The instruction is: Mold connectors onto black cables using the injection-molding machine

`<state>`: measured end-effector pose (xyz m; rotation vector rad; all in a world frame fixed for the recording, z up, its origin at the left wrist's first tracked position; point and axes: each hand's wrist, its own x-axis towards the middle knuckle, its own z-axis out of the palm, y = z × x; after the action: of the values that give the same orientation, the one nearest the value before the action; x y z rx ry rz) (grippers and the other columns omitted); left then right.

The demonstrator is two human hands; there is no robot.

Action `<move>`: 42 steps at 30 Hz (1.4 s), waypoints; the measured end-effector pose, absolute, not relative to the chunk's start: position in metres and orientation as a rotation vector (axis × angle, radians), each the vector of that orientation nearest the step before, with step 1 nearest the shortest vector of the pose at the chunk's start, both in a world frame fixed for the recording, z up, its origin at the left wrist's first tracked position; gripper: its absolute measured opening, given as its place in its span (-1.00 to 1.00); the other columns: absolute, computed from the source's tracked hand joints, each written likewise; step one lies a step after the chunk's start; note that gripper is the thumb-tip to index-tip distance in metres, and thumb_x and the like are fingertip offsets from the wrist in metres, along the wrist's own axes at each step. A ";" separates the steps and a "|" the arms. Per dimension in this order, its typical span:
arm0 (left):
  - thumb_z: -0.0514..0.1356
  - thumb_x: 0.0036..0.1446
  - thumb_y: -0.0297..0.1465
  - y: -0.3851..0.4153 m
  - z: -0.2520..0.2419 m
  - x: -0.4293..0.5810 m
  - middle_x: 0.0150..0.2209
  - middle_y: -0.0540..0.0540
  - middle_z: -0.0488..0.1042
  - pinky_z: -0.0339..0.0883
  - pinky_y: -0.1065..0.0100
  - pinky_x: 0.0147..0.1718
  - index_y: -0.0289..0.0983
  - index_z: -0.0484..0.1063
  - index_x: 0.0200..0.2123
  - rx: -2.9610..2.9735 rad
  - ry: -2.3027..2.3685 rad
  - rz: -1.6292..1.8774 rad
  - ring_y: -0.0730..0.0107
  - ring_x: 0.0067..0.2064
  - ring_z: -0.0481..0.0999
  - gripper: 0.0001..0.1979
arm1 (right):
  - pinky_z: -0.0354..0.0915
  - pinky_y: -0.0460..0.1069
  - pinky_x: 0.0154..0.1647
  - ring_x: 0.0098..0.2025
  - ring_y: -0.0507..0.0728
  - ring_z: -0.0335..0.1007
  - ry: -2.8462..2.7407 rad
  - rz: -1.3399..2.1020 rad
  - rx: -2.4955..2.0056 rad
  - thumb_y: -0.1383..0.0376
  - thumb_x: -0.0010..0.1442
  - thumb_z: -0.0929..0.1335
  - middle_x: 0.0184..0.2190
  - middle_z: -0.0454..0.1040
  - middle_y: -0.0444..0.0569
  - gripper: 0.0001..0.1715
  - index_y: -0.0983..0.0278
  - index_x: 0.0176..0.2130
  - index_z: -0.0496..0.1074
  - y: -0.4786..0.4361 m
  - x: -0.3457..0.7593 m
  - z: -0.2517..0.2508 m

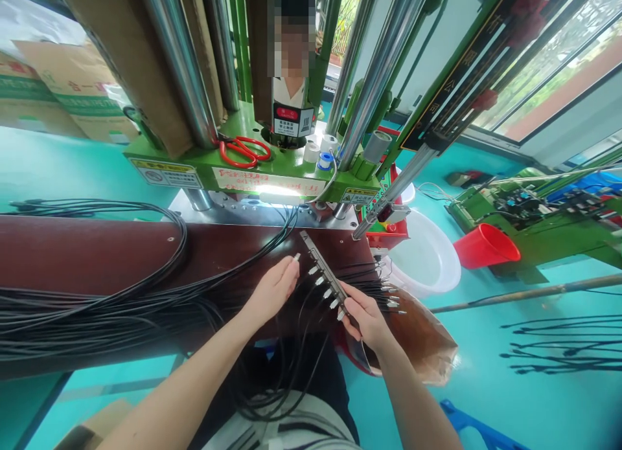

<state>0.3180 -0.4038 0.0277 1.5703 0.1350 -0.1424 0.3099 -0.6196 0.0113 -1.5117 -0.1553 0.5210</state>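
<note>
My right hand (pixel 365 314) grips the lower end of a narrow metal fixture bar (pixel 323 262), which lies at a slant over the brown table. Several silver cable connectors (pixel 319 281) sit along the bar's left side, and black cables trail down from them toward my lap. Just left of the bar, my left hand (pixel 279 285) is closed in a pinch on a small silver cable connector (pixel 297 258). Its fingertips are apart from the bar. To the right of the bar, several black cables with silver connector ends (pixel 391 302) lie over the table's right edge.
A green press (pixel 286 168) with steel columns stands ahead, red-handled scissors (pixel 243 153) on its ledge. Bundled black cables (pixel 121 307) cover the table's (pixel 72 249) left. At right are a white tub (pixel 427 262) and red bucket (pixel 486 246). A person stands behind the press.
</note>
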 end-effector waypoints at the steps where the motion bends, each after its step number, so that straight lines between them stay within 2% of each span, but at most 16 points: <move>1: -0.04 0.10 -0.13 -0.403 0.028 0.318 -0.66 0.13 0.07 -0.03 0.51 -0.66 -0.24 0.12 -0.55 1.619 0.089 -0.148 0.58 -0.64 0.06 -0.67 | -0.18 -0.21 -0.81 -0.78 -0.16 -0.02 -0.166 0.536 -1.520 0.14 0.18 0.26 -0.64 0.26 -0.19 -0.46 0.28 0.11 0.23 -0.620 0.310 0.013; 4: -0.01 0.09 -0.16 -0.403 0.028 0.318 -0.64 0.10 0.11 0.04 0.47 -0.60 -0.25 0.11 -0.58 1.717 0.016 -0.150 0.55 -0.59 0.10 -0.67 | -0.18 -0.20 -0.80 -0.76 -0.16 -0.02 -0.195 0.573 -1.551 0.14 0.18 0.25 -0.61 0.26 -0.17 -0.47 0.27 0.11 0.23 -0.620 0.310 0.016; 10: -0.02 0.09 -0.17 -0.401 0.029 0.320 -0.64 0.12 0.05 -0.07 0.50 -0.67 -0.25 0.10 -0.57 1.670 0.052 -0.236 0.58 -0.62 0.03 -0.68 | -0.16 -0.19 -0.79 -0.76 -0.15 -0.01 -0.285 0.595 -1.604 0.16 0.22 0.22 -0.62 0.23 -0.19 -0.47 0.28 0.14 0.19 -0.621 0.311 0.018; 17: 0.00 0.06 -0.13 -0.398 0.026 0.319 -0.68 0.14 0.03 -0.14 0.51 -0.71 -0.25 0.06 -0.60 1.611 0.105 -0.275 0.61 -0.67 -0.04 -0.64 | -0.04 -0.18 -0.76 -0.75 -0.11 -0.02 -0.389 0.604 -1.745 0.11 0.22 0.20 -0.74 0.07 -0.30 -0.39 0.32 0.17 0.11 -0.613 0.307 0.025; 20: -0.02 0.07 -0.13 -0.398 0.023 0.321 -0.70 0.13 0.05 -0.11 0.49 -0.69 -0.24 0.06 -0.61 1.673 0.104 -0.235 0.59 -0.68 -0.03 -0.64 | -0.06 -0.19 -0.78 -0.76 -0.12 -0.03 -0.375 0.621 -1.721 0.12 0.21 0.20 -0.72 0.10 -0.29 -0.41 0.33 0.16 0.12 -0.613 0.310 0.029; 23: 0.01 0.05 -0.16 -0.395 0.027 0.321 -0.69 0.09 0.14 -0.04 0.46 -0.63 -0.23 0.11 -0.62 1.878 0.057 -0.200 0.53 -0.65 0.10 -0.67 | -0.05 -0.21 -0.79 -0.75 -0.14 0.00 -0.384 0.720 -1.722 0.21 0.17 0.26 -0.63 0.22 -0.24 -0.45 0.28 0.13 0.15 -0.619 0.323 0.038; 25: 0.05 0.02 -0.18 -0.389 0.033 0.317 -0.65 0.05 0.26 0.02 0.42 -0.55 -0.23 0.27 -0.51 2.119 0.014 -0.170 0.44 -0.58 0.23 -0.76 | -0.02 -0.22 -0.79 -0.73 -0.15 0.03 -0.432 0.826 -1.765 0.28 0.12 0.29 -0.56 0.28 -0.22 -0.45 0.25 0.10 0.18 -0.623 0.338 0.047; 26: 0.06 0.01 -0.19 -0.385 0.036 0.314 -0.62 0.03 0.32 0.04 0.40 -0.51 -0.21 0.33 -0.40 2.241 0.005 -0.153 0.38 -0.54 0.29 -0.78 | -0.01 -0.22 -0.79 -0.73 -0.15 0.04 -0.460 0.876 -1.803 0.30 0.09 0.30 -0.54 0.29 -0.22 -0.46 0.24 0.08 0.20 -0.625 0.347 0.051; 29: 0.03 0.05 -0.19 -0.372 0.044 0.301 -0.54 0.00 0.41 0.07 0.37 -0.44 -0.18 0.29 -0.09 2.458 0.000 -0.129 0.28 -0.45 0.39 -0.64 | 0.00 -0.22 -0.80 -0.73 -0.14 0.04 -0.541 0.988 -1.940 0.33 0.04 0.32 -0.53 0.30 -0.23 -0.51 0.25 0.01 0.24 -0.622 0.379 0.063; 32: -0.01 0.08 -0.18 -0.360 0.048 0.291 -0.52 0.01 0.43 0.09 0.39 -0.43 -0.17 0.30 -0.10 2.465 -0.049 -0.177 0.31 -0.44 0.40 -0.65 | 0.01 -0.21 -0.78 -0.73 -0.13 0.05 -0.658 1.082 -2.041 0.31 0.03 0.31 -0.55 0.33 -0.22 -0.53 0.28 -0.02 0.27 -0.607 0.412 0.068; 35: -0.02 0.09 -0.18 -0.350 0.051 0.284 -0.53 0.04 0.42 0.12 0.41 -0.45 -0.17 0.34 -0.18 2.421 -0.058 -0.167 0.37 -0.48 0.38 -0.69 | 0.10 -0.17 -0.68 -0.69 -0.09 0.13 -0.847 1.059 -2.112 0.33 0.04 0.30 -0.57 0.36 -0.19 -0.57 0.33 -0.04 0.33 -0.585 0.444 0.067; 37: -0.02 0.09 -0.17 -0.345 0.054 0.281 -0.54 0.04 0.41 0.14 0.42 -0.46 -0.18 0.35 -0.21 2.375 -0.056 -0.105 0.40 -0.51 0.36 -0.70 | 0.19 -0.14 -0.54 -0.59 -0.05 0.24 -1.029 0.969 -2.145 0.39 0.03 0.30 -0.54 0.37 -0.15 -0.64 0.35 -0.12 0.41 -0.570 0.461 0.062; 39: -0.02 0.09 -0.16 -0.338 0.056 0.279 -0.54 0.03 0.40 0.17 0.43 -0.45 -0.19 0.35 -0.24 2.310 -0.041 -0.046 0.41 -0.51 0.36 -0.70 | 0.24 -0.09 -0.34 -0.41 0.01 0.32 -1.189 0.823 -2.179 0.44 0.00 0.32 -0.43 0.39 -0.09 -0.70 0.35 -0.21 0.47 -0.557 0.475 0.055; 42: -0.01 0.09 -0.14 -0.325 0.057 0.280 -0.54 0.03 0.39 0.20 0.43 -0.43 -0.21 0.37 -0.27 2.238 0.020 0.018 0.42 -0.49 0.38 -0.69 | 0.21 -0.04 -0.14 -0.21 0.08 0.30 -1.262 0.644 -2.240 0.46 -0.04 0.36 -0.26 0.34 -0.03 -0.69 0.34 -0.22 0.49 -0.547 0.485 0.044</move>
<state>0.2805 -0.3252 0.0574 2.2379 0.0197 0.0175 0.4849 -0.5466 0.0441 -2.2402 -1.2617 0.6439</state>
